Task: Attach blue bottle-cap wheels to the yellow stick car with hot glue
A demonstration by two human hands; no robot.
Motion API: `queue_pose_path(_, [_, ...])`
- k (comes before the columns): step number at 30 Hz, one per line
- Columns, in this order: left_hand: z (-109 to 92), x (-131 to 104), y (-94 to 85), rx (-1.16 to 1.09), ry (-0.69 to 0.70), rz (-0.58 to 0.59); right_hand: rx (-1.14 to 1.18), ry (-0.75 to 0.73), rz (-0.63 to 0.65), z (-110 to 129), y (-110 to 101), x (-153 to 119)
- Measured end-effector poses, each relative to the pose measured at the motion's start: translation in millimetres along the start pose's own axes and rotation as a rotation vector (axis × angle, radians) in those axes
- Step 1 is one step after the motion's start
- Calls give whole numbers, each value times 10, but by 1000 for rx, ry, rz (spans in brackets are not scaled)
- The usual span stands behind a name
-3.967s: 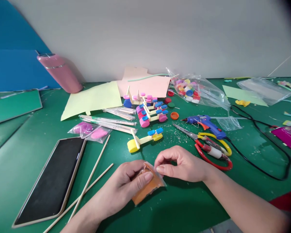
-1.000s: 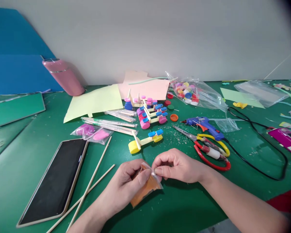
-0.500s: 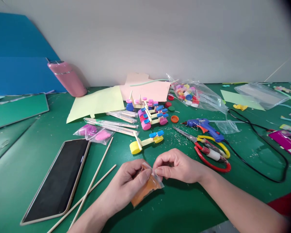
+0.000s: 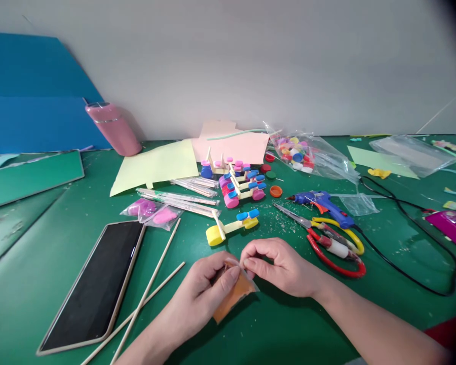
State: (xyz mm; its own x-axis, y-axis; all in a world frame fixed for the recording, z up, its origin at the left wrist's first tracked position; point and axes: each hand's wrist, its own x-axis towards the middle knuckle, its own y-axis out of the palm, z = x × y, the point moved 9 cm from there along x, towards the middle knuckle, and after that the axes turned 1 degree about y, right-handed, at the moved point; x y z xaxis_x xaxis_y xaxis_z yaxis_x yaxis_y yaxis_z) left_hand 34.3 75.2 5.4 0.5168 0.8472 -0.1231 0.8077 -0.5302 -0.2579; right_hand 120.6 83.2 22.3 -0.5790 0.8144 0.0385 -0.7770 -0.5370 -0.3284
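My left hand (image 4: pixel 201 286) is closed around a small clear plastic packet (image 4: pixel 238 293) with flat orange material inside, its thumb lying across the top. At the packet's upper right edge, my right hand (image 4: pixel 279 264) pinches with thumb and forefinger; the fingertips partly hide the plastic there. Just beyond the hands stands a small model (image 4: pixel 233 226) made of yellow caps, a wooden stick and blue oval pieces. Similar models (image 4: pixel 243 187) with pink and blue parts are grouped behind it.
Scissors (image 4: pixel 334 243) and a blue glue gun (image 4: pixel 323 203) with a black cord lie right. Left are a phone (image 4: pixel 93 286), crossed wooden sticks (image 4: pixel 148 289) and packets of pink and purple material (image 4: pixel 152 212). Behind are a pink bottle (image 4: pixel 116 129) and a bag of caps (image 4: pixel 300 152).
The whole view has shifted slightly, so things appear a little lower and farther right. Both hands stay on the orange packet with almost the same grip.
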Motion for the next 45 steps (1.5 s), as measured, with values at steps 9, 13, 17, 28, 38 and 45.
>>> queue_pose_path(9, [17,-4,48,135,7,38,1,70,36,-94,26,-11])
queue_pose_path(13, [37,-21,59,106,3,59,41,73,62,-89,50,-11])
queue_pose_path(17, [34,-22,55,98,-2,52,44,67,50,-76,43,-3])
queue_pose_path(28, [47,-23,-27,-11,-29,-18,-142,-37,-71,39,-49,-31])
queue_pose_path(38, [119,23,21,-136,-55,4,-32,4,-104,6,-86,-25])
queue_pose_path(45, [21,-24,44,-171,-17,37,292,128,13,-164,26,-27])
